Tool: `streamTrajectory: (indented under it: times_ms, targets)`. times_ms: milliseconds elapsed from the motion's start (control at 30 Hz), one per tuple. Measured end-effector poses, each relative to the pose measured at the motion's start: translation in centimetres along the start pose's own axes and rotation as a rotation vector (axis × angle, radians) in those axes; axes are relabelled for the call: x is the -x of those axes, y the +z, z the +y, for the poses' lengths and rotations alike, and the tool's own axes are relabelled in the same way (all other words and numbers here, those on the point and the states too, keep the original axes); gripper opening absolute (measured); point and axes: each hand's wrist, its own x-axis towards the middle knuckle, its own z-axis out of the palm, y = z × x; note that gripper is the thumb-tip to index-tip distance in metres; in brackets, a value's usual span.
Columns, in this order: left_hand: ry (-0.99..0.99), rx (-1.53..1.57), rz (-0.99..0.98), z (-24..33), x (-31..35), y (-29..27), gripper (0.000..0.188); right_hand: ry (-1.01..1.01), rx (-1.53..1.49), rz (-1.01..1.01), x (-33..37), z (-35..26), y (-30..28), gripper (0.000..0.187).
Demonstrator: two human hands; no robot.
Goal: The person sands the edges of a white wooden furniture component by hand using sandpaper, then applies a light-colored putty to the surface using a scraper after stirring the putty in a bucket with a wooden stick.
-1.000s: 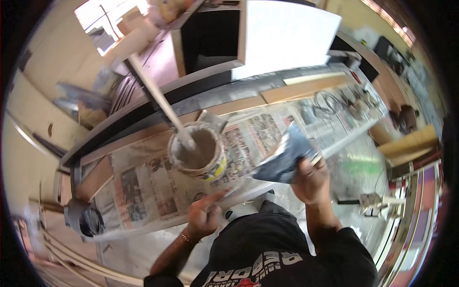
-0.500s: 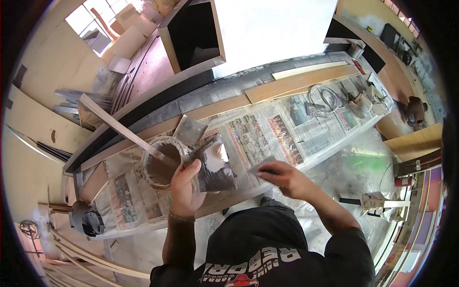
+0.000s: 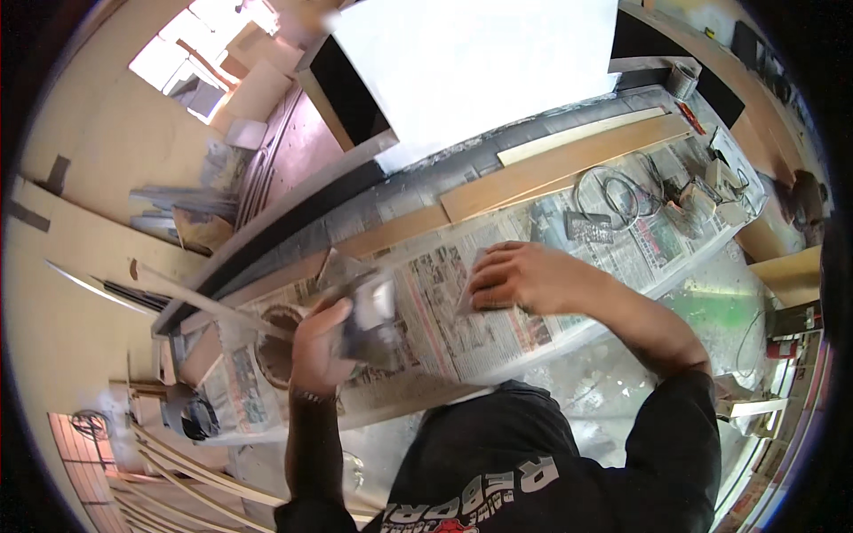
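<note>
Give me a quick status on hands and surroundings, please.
Left hand holding pale-smudged dark plate, motion-blurred. Right hand gripping thin flat piece over newspaper. Bucket with slanting stick close beside left hand.

Large pale capitals [image 3: 536, 473] run upside down across the front of the black T-shirt [image 3: 506, 435], with smaller pale lettering [image 3: 498, 499] alongside and a red emblem [image 3: 455, 526] at the lower edge; newspaper sheets [image 3: 431, 298] carry dense columns, too small to read.
</note>
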Motion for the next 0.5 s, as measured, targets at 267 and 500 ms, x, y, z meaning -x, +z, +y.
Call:
streamTrajectory:
  times_ms: [267,500]
  targets:
    - [0.03,0.007,0.496,-6.1,2.4,-1.6,0.041,0.708,-0.423,1.088,-2.0,18.7,-0.7,0.049]
    - [0.078,0.26,0.595,-7.7,5.5,0.0,0.042,0.928,-0.26,1.397,-5.7,28.1,-8.7,0.054]
